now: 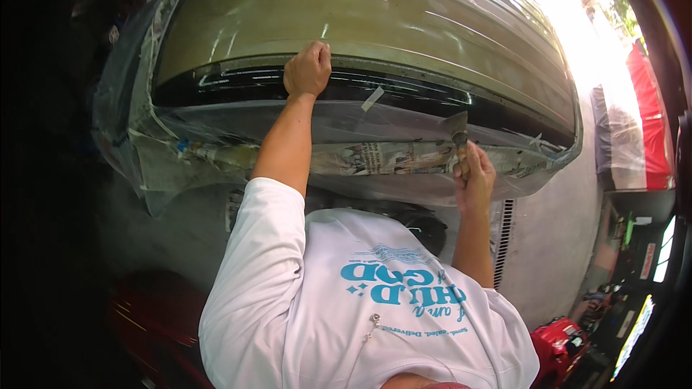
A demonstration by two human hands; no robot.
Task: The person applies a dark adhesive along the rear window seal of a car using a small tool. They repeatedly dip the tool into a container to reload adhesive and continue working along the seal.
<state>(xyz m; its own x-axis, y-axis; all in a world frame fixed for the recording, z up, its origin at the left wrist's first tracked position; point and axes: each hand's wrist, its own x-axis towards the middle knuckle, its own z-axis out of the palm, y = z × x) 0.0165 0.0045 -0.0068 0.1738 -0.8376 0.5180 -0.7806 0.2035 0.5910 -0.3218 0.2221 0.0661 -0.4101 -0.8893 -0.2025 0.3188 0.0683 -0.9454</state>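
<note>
My left hand is closed in a fist at the edge of a gold-olive vehicle roof, just over a glossy black band. Whether anything is inside its fingers is hidden. Lower and to the right, my right hand grips a putty knife by the handle, its flat blade pointing away from me near the black band's lower edge. Between the hands, a short pale strip of tape lies across that edge. Clear plastic sheeting and newspaper cover the vehicle below the band.
Beyond the vehicle on the right hang red and white sheets. A floor grate runs beside my right forearm. A red machine stands at the lower right, near shelving with assorted items. Something dark red is at the lower left.
</note>
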